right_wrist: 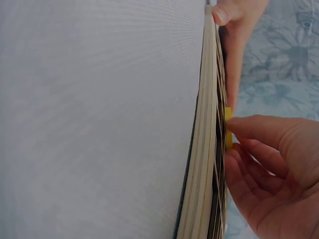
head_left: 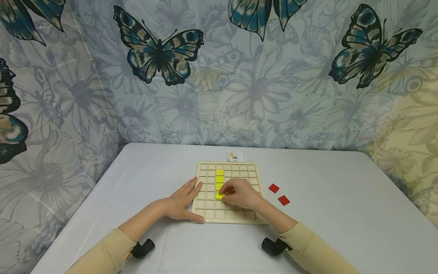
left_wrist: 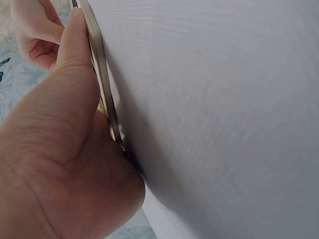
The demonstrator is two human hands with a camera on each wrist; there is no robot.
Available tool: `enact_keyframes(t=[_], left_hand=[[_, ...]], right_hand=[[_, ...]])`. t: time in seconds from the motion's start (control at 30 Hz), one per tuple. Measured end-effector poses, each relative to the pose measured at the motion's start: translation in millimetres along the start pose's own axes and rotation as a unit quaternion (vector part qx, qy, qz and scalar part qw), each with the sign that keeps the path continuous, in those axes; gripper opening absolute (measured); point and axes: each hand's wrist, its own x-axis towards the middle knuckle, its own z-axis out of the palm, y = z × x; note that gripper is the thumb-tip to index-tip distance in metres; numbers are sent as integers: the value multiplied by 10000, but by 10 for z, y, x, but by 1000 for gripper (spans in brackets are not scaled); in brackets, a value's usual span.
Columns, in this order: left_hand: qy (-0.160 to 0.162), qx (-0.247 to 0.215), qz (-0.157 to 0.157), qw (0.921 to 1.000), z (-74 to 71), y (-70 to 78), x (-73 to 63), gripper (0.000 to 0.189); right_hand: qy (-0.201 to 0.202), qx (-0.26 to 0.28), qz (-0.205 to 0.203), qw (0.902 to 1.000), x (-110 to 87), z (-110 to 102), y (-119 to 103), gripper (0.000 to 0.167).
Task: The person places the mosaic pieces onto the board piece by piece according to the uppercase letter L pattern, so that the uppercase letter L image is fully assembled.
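A wooden grid board [head_left: 210, 220] lies flat on the white table. Several yellow square tiles [head_left: 219, 179] form a column in its cells, left of the middle. My right hand [head_left: 241, 193] pinches the yellow tile [right_wrist: 229, 128] at the near end of that column, between thumb and fingers; in the right wrist view this tile stands slightly above the grid. With fingers straight and spread, my left hand [head_left: 181, 199] rests along the board's left side, its thumb at the near left corner. The left wrist view shows that thumb against the board's edge [left_wrist: 102, 69].
Two red square tiles [head_left: 274, 188] lie on the table to the right of the board. Behind its far edge is a small card [head_left: 234, 156] printed with a coloured grid pattern. A butterfly-patterned cloth [head_left: 219, 95] hangs beyond the white table [head_left: 328, 213].
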Motion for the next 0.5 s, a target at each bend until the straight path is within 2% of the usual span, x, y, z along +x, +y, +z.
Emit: enact_keyframes(t=[0.33, 0.5], left_hand=[[-19, 35, -58, 10000, 9, -4, -6, 114], [-21, 17, -23, 10000, 1, -1, -5, 114]], right_hand=[[20, -57, -264, 9996, 3, -4, 12, 12], [20, -30, -251, 9997, 10, 0, 35, 12]])
